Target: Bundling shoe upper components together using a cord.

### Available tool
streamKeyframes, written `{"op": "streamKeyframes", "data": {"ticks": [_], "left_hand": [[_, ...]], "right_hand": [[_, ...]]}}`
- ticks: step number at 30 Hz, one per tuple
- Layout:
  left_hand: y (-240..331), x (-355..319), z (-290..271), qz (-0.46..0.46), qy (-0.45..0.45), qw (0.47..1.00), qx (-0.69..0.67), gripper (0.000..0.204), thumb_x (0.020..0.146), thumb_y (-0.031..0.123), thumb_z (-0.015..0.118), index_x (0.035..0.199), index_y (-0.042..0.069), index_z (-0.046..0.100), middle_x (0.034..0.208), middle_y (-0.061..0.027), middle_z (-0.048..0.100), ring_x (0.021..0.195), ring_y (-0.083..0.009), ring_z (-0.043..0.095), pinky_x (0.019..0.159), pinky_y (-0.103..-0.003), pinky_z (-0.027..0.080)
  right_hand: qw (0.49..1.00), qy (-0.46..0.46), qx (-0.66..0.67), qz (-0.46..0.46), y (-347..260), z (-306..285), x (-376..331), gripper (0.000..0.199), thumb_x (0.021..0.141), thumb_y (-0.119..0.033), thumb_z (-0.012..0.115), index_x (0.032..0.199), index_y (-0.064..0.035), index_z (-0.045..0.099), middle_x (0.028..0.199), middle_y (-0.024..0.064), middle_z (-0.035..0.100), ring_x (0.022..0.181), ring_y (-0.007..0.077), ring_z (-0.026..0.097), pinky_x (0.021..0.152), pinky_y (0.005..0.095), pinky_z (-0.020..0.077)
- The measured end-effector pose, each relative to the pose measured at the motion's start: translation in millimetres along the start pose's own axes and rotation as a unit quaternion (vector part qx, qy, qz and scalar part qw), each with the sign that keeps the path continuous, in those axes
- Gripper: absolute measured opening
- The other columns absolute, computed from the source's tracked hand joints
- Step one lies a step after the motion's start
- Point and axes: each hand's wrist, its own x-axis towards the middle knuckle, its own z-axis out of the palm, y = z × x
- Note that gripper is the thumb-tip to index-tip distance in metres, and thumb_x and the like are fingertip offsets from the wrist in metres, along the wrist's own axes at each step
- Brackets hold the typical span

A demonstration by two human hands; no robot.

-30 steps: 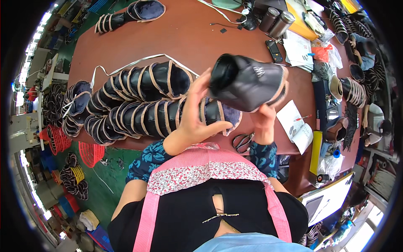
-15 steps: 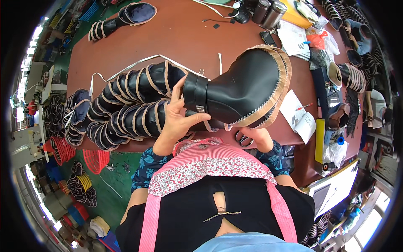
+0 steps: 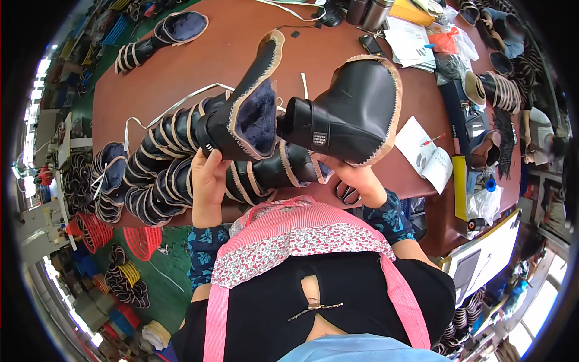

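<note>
My left hand [image 3: 208, 181] is closed on a black boot upper [image 3: 226, 130], tilted so that its dark fluffy lining and zigzag-stitched tan edge show. A second black boot upper [image 3: 362, 108], with a strap and small buckle, stands to the right. My right hand [image 3: 356, 176] grips it from below, with most of its fingers hidden under the leather. Beneath both uppers, rows of nested black boot uppers [image 3: 175, 130] lie across the table. Black-handled scissors [image 3: 347, 193] rest beside my right wrist.
The red-brown table [image 3: 271, 54] carries a separate lined upper [image 3: 184, 27] at the far left. White tape [image 3: 163, 111] trails behind the rows. Toward the right lie an open notebook [image 3: 425, 157] with a pen, papers [image 3: 410, 45] and a yellow-sided box [image 3: 460, 196]. Red baskets [image 3: 143, 241] stand on the floor.
The two uppers, held together before, are now apart. My left hand has moved left with one and turned its lined opening into view; the other stays in my right hand.
</note>
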Motion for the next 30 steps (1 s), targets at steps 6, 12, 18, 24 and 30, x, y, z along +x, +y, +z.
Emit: {"op": "streamKeyframes", "data": {"ticks": [6,12,18,24,30], "left_hand": [[-3.2,-7.6,8.3,-0.050,0.046,0.998,-0.003,0.033,0.114,0.028,0.065,0.142,0.011,0.068,0.135,-0.0018,0.075,0.123,-0.0163,0.071,0.104,-0.043,0.056],[19.0,-10.5,-9.1,-0.061,0.067,0.996,0.017,0.038,0.111,0.034,0.069,0.142,0.011,0.069,0.132,-0.0021,0.077,0.119,-0.0156,0.072,0.100,-0.041,0.057],[19.2,-24.5,43.2,-0.095,0.028,0.982,0.163,0.053,0.099,0.024,0.084,0.143,0.000,0.065,0.129,-0.0089,0.074,0.116,-0.0190,0.070,0.103,-0.035,0.056],[-18.8,-16.6,13.2,-0.160,0.070,0.983,0.060,0.064,0.106,0.043,0.076,0.148,0.000,0.054,0.139,-0.0133,0.065,0.131,-0.0223,0.063,0.104,-0.038,0.057],[-51.3,-13.3,-90.4,-0.003,0.068,0.946,0.318,0.044,0.109,0.031,0.071,0.142,0.004,0.060,0.139,-0.0132,0.069,0.134,-0.0258,0.064,0.109,-0.039,0.053]], "right_hand": [[0.952,-0.025,0.157,0.261,6.4,5.7,-13.0,0.039,0.093,0.000,0.086,0.130,-0.0027,0.075,0.114,0.0055,0.076,0.100,0.0155,0.067,0.086,0.0329,0.0539],[0.883,0.114,0.371,0.263,13.0,14.6,-9.9,0.072,0.085,0.007,0.078,0.153,-0.0013,0.057,0.148,0.0139,0.066,0.138,0.0315,0.062,0.120,0.0469,0.0480],[0.919,-0.070,0.135,0.365,-18.2,62.8,1.1,0.060,0.087,0.003,0.082,0.144,-0.0003,0.062,0.133,0.0114,0.071,0.120,0.0273,0.071,0.102,0.0421,0.0593],[0.957,-0.064,0.058,0.277,-29.4,100.5,27.2,0.039,0.089,-0.001,0.087,0.123,0.0010,0.070,0.107,0.0068,0.076,0.091,0.0164,0.073,0.077,0.0320,0.0608],[0.945,0.021,0.124,0.303,62.3,154.8,101.2,0.019,0.092,-0.009,0.086,0.098,0.0042,0.074,0.078,0.0011,0.070,0.068,0.0129,0.064,0.065,0.0298,0.0529]]}}
